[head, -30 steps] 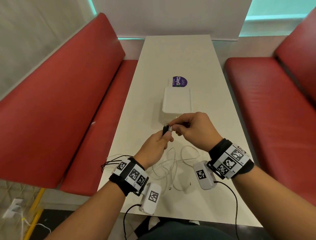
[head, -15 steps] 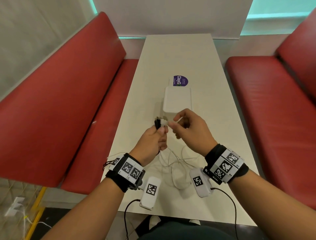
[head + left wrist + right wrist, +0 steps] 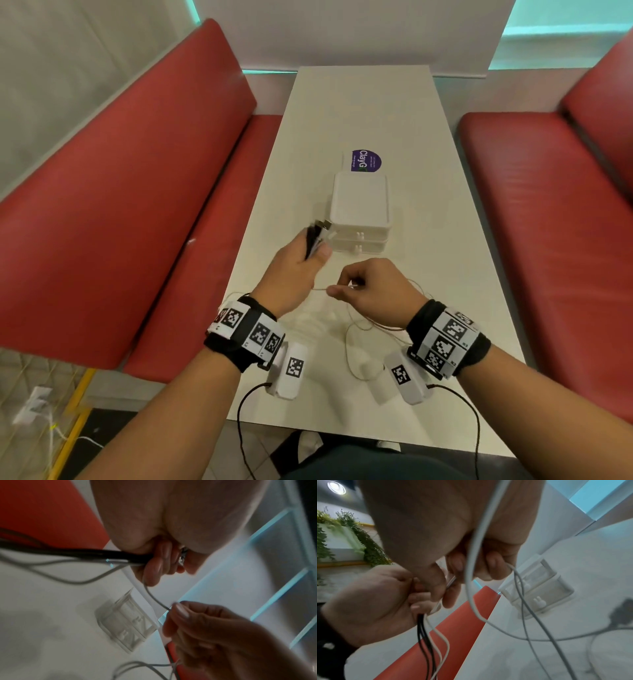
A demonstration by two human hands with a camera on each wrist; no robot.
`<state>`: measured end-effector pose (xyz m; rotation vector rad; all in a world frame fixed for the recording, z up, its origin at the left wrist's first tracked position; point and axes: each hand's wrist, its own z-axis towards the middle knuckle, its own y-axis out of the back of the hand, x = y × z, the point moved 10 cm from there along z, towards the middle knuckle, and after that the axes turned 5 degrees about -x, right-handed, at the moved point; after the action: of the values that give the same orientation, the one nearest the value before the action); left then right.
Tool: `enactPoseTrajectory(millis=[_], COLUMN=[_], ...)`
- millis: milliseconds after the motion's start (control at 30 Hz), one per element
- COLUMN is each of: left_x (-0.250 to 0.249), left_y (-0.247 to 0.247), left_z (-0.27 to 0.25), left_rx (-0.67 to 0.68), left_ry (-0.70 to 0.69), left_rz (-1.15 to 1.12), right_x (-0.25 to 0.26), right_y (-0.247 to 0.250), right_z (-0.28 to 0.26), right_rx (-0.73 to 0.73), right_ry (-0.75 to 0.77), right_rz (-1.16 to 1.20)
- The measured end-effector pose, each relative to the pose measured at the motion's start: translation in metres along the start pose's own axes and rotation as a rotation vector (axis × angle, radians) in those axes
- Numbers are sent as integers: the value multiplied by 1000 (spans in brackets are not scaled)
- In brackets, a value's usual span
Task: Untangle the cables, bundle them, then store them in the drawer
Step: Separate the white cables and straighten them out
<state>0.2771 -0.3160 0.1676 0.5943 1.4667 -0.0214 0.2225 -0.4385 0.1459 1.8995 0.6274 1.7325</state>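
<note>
Benches (image 3: 120, 219): red, one on each side of the desk.
Desk (image 3: 363, 113): white, long.
Drawer box (image 3: 359, 209): white, mid-desk, drawers closed.
Left hand (image 3: 294, 270): grip clamped on the black cables (image 3: 313, 240), plugs upward.
Right hand (image 3: 373, 291): grip pinching a white cable (image 3: 356, 337).
Loose cable loops (image 3: 352, 356): on the desk between the wrists.

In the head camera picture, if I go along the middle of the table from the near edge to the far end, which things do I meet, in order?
Loose white cables on the table → right hand pinching a white cable → left hand gripping the cable ends → white drawer unit → purple sticker → bare far end of the table.
</note>
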Motion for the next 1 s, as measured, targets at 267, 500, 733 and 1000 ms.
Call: enactPoseTrajectory(millis=[267,500,733,1000], left_x=[-7,11,12,44], left_y=[-33,-43,8,30], left_z=[-16,-22,-14,-6], left_rx=[198,298,11,20], left_ry=[-102,-82,21,157], left_rz=[480,555,405,462], right_x=[0,-8,-19,-14], right_y=[11,14,46,62], right_z=[-2,-8,-5,-1], right_rx=[-48,74,-44,-94], right_ry=[80,72,41,54], right_rz=[-285,-291,-285,-246])
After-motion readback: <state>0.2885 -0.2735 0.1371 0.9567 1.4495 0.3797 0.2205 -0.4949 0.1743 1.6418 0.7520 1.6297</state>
